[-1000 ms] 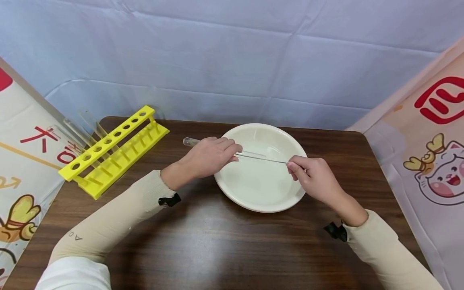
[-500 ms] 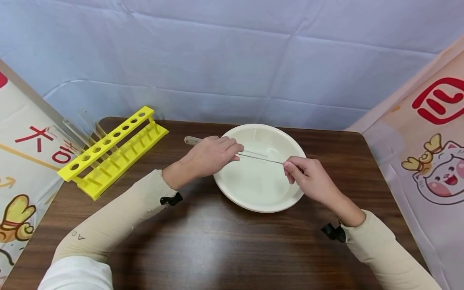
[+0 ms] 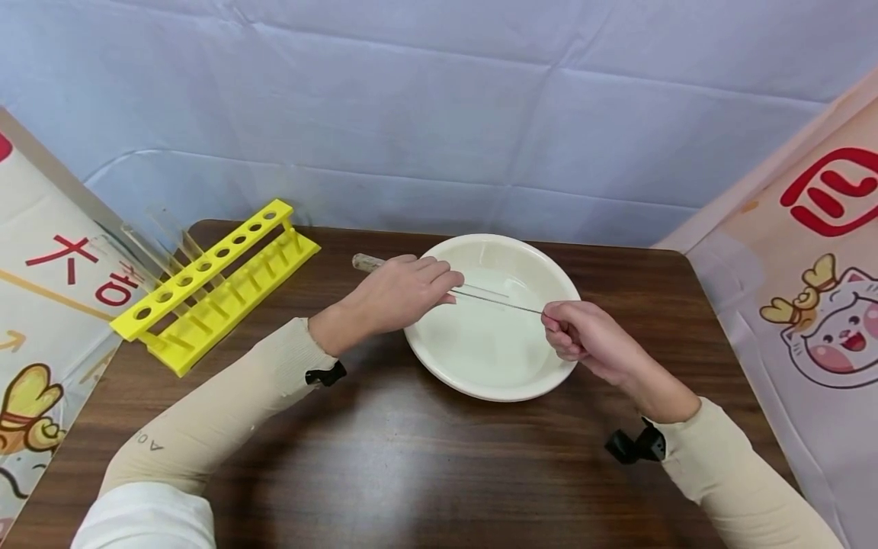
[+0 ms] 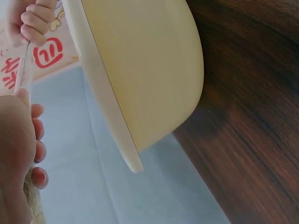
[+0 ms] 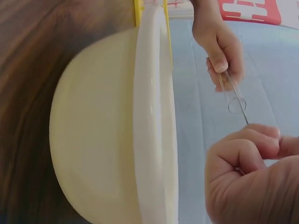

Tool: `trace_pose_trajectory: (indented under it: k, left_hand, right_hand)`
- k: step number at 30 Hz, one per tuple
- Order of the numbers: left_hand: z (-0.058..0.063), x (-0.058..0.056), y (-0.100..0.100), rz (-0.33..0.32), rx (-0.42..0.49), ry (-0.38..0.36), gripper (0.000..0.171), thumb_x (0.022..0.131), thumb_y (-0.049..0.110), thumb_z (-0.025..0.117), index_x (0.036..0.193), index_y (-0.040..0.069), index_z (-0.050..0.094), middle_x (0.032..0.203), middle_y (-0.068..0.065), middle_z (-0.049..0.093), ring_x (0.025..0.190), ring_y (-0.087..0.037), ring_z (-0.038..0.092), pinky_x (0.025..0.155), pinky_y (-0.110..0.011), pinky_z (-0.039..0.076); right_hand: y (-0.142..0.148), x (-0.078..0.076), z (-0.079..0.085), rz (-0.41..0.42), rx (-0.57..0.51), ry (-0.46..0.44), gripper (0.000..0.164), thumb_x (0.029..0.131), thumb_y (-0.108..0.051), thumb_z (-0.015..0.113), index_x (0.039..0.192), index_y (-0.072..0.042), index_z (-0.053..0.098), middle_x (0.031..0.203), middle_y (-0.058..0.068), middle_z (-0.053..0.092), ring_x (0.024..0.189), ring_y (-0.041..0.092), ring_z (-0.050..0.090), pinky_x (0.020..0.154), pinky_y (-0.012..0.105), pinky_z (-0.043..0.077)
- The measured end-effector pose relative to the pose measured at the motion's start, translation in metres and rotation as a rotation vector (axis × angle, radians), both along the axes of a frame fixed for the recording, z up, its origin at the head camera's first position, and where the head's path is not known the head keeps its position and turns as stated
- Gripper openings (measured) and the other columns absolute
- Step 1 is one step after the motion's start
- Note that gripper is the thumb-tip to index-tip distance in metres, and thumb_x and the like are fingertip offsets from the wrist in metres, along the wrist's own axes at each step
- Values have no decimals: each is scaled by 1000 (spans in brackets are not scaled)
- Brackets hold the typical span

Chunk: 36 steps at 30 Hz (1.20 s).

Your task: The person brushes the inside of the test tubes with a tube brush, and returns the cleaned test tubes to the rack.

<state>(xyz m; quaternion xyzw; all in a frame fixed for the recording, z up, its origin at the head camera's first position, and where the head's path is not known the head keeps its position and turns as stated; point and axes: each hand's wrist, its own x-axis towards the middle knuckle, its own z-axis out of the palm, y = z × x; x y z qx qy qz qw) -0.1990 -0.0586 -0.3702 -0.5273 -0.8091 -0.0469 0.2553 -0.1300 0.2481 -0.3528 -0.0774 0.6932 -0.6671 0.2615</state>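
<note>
Above the white basin (image 3: 494,393), my left hand (image 3: 411,293) grips a clear glass test tube (image 3: 483,292), palm down. The tube lies nearly level, its mouth toward the right. Bristles of a test tube brush (image 3: 366,263) show at its left end; the left wrist view has these bristles (image 4: 34,198) below the fingers. My right hand (image 3: 593,335) pinches the brush's thin metal wire (image 3: 521,309), which comes out of the mouth. In the right wrist view the tube's round mouth (image 5: 237,111) sits between both hands. The fingers hide the tube's middle.
A yellow test tube rack (image 3: 226,282) stands at the left of the brown wooden table (image 3: 384,473), with several clear test tubes (image 3: 154,248) leaning in it. Whitish liquid seems to fill the basin. A pale cloth (image 3: 411,130) hangs behind the table.
My right hand moved slightly left, then back right with the wire, and its wrist has turned, the fingers now curled more. My left hand and the tube have barely shifted.
</note>
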Motion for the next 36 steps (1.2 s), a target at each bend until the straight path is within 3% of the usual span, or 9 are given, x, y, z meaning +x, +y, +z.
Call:
trace_pose_trajectory:
  k: [4,13,20,27,31,36]
  left_hand:
    - [1,-1,1,6,-22,-19,24,102,26,64,116,7,64,99,-4,67,86,-19,65,67,-30,51]
    - [5,0,0,-12,-15,-45,25,102,27,65,116,7,64,98,-3,67,85,-18,65,68,-31,52]
    - [7,3,-3,-8,-26,-69,25,102,29,63,116,7,64,101,-3,68,88,-18,67,71,-31,53]
    - [5,0,-8,10,-24,-97,24,102,28,64,115,8,65,101,-3,68,86,-19,67,71,-32,54]
    - [4,-1,-12,28,-18,-107,23,102,27,64,114,7,64,99,-3,67,84,-19,65,69,-32,53]
    - [2,-2,-17,50,-26,-117,24,102,27,64,115,7,65,101,-3,67,84,-19,65,70,-32,53]
  right_hand:
    - [2,1,-3,7,-41,8,34,105,-7,31,73,-7,38,61,-4,35,51,12,24,50,31,12]
    - [5,6,-1,-42,117,250,34,105,-4,41,72,2,40,60,5,34,54,24,25,49,33,19]
    - [11,8,-1,-39,237,402,33,105,-3,47,72,-1,48,60,5,35,52,19,31,46,31,26]
    - [23,9,-7,-63,279,539,31,103,3,48,73,-1,53,60,5,38,52,18,35,48,32,31]
    - [31,11,-12,-94,359,686,26,99,8,52,76,-2,58,61,-1,43,52,14,39,48,30,35]
    - [39,12,-20,-121,459,936,29,89,15,58,77,-12,63,63,-9,47,51,5,40,47,23,33]
